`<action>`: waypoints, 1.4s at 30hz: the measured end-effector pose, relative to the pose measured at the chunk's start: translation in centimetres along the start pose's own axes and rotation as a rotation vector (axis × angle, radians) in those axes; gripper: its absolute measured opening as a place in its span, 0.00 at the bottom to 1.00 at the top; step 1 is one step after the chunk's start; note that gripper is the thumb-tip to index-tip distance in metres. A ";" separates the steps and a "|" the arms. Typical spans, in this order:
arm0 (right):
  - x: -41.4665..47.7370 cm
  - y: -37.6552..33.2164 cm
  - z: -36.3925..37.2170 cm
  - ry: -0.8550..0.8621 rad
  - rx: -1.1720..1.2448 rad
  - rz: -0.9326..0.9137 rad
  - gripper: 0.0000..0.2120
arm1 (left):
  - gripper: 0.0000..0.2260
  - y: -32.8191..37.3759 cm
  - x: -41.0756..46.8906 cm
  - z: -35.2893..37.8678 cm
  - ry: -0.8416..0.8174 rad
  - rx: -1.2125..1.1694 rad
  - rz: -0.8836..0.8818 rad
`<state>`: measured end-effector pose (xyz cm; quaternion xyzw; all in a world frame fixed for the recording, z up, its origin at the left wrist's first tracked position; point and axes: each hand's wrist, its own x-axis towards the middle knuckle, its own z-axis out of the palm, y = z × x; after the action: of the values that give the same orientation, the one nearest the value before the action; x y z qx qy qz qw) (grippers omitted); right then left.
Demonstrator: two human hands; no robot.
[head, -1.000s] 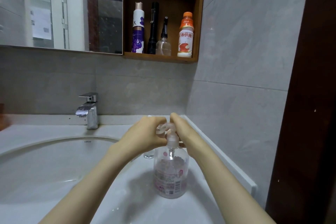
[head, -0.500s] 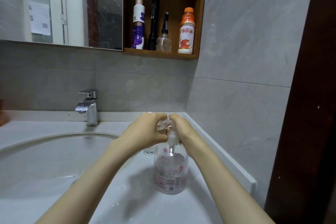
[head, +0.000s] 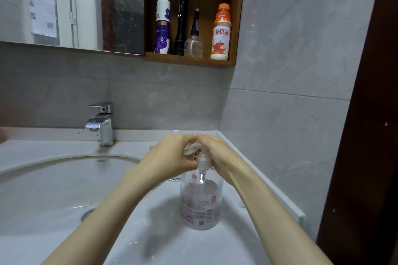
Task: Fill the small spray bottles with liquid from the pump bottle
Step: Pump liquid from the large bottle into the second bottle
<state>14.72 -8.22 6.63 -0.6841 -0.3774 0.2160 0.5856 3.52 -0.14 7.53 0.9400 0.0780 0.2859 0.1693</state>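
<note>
The clear pump bottle (head: 201, 204) stands on the white worktop (head: 193, 247) near its right edge, beside the sink bowl (head: 53, 189). The left hand (head: 170, 157) is curled tight round a small spray bottle (head: 174, 178) held up at the pump's spout, and only its clear bottom peeks out. The right hand (head: 217, 157) has its fingers bent over the pump head (head: 192, 148) from the other side.

Pump bottle (head: 200, 200): upright on the counter (head: 193, 247), right of the sink basin (head: 53, 178).
Faucet (head: 103, 122): behind the basin, left of both hands.
Left hand (head: 170, 155): left of the pump head, gripping a small spray bottle (head: 174, 178).
Right hand (head: 217, 153): curled over the pump head from the right.
Shelf (head: 189, 61): on the wall above, right of the mirror (head: 64, 6), carrying 4 containers in 1 row.
</note>
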 end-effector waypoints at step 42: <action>-1.2 -0.2 0.5 0.149 0.000 -0.003 0.09 | 0.04 0.4 -0.2 0.1 0.032 0.047 -0.039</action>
<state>13.58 -8.79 6.59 -0.6977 -0.3338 0.1637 0.6124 3.47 -0.62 7.54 0.9373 0.1055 0.2956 0.1514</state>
